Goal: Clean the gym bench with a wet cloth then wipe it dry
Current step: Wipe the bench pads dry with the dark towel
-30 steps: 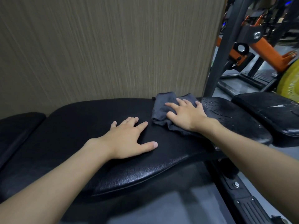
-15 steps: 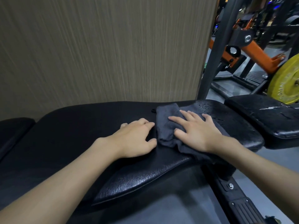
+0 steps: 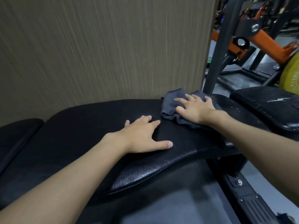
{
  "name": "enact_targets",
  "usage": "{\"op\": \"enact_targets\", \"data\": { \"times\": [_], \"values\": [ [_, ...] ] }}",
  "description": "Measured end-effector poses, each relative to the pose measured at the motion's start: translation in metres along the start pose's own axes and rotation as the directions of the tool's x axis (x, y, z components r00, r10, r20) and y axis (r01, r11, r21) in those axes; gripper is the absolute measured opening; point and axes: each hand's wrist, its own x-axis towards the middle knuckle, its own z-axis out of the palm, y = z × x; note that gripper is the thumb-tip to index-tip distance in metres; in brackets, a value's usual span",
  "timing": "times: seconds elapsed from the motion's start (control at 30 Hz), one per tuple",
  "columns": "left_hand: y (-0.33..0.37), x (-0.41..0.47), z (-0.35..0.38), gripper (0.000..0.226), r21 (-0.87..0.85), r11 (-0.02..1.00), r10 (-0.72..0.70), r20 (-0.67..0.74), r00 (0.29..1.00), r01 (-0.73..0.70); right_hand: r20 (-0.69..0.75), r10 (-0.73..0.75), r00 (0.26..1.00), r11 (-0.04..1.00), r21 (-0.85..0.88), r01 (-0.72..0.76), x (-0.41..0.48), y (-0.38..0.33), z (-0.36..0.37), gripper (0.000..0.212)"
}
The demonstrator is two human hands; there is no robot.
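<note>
A black padded gym bench (image 3: 90,126) runs across the view, its leather creased along the near edge. A dark grey cloth (image 3: 171,102) lies crumpled on the bench's far right part. My right hand (image 3: 195,109) presses flat on top of the cloth, fingers spread and pointing left. My left hand (image 3: 144,136) rests palm down on the bare pad just left of the cloth, fingers apart and thumb out, holding nothing. Water drops show on the pad to the right of the cloth.
A ribbed beige wall panel (image 3: 105,49) stands right behind the bench. A dark steel upright (image 3: 221,50) rises at the right. Beyond it are an orange machine frame (image 3: 265,39), a yellow weight plate (image 3: 291,75) and a second black pad (image 3: 268,104). The bench's base rail (image 3: 249,198) runs bottom right.
My right hand slid the cloth away from me, toward the far right edge of the pad. My left hand opened its fingers wider and stayed on the pad.
</note>
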Motion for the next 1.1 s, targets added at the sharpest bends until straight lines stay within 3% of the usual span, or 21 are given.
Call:
{"op": "enact_targets", "data": {
  "times": [0.13, 0.27, 0.37, 0.47, 0.63, 0.8, 1.1],
  "values": [
    [0.0, -0.001, -0.001, 0.107, 0.015, 1.0, -0.001, -0.003, 1.0, 0.001, -0.015, -0.063, 0.998, 0.998, -0.013, 0.063, -0.061, 0.008, 0.002, 0.059],
    [0.005, 0.0, -0.006, 0.102, 0.022, 1.0, 0.009, 0.0, 1.0, -0.009, -0.057, -0.093, 0.994, 0.993, -0.073, 0.089, -0.123, 0.016, 0.006, 0.079],
    [0.013, 0.006, -0.009, 0.092, 0.003, 0.997, 0.076, -0.022, 0.997, -0.075, -0.046, -0.092, 0.995, 0.993, -0.082, 0.088, -0.134, 0.02, 0.005, 0.082],
    [0.023, 0.015, -0.008, 0.085, 0.004, 0.995, 0.101, -0.025, 0.995, -0.101, -0.036, -0.078, 0.996, 0.996, -0.044, 0.076, -0.114, 0.023, 0.001, 0.083],
    [0.034, 0.024, -0.008, 0.105, 0.039, 0.997, 0.068, 0.045, 0.997, -0.07, -0.008, -0.031, 0.999, 0.999, 0.011, 0.031, -0.037, 0.039, -0.004, 0.079],
    [0.038, 0.029, -0.008, 0.109, 0.039, 0.999, 0.032, 0.074, 0.997, -0.035, 0.004, 0.055, 0.998, 0.998, 0.006, -0.055, 0.035, 0.049, -0.011, 0.065],
    [0.035, 0.03, -0.008, 0.113, 0.007, 1.0, 0.012, 0.069, 0.998, -0.012, -0.015, 0.027, 1.0, 0.999, 0.031, -0.027, 0.003, 0.056, -0.005, 0.06]
  ]
}}
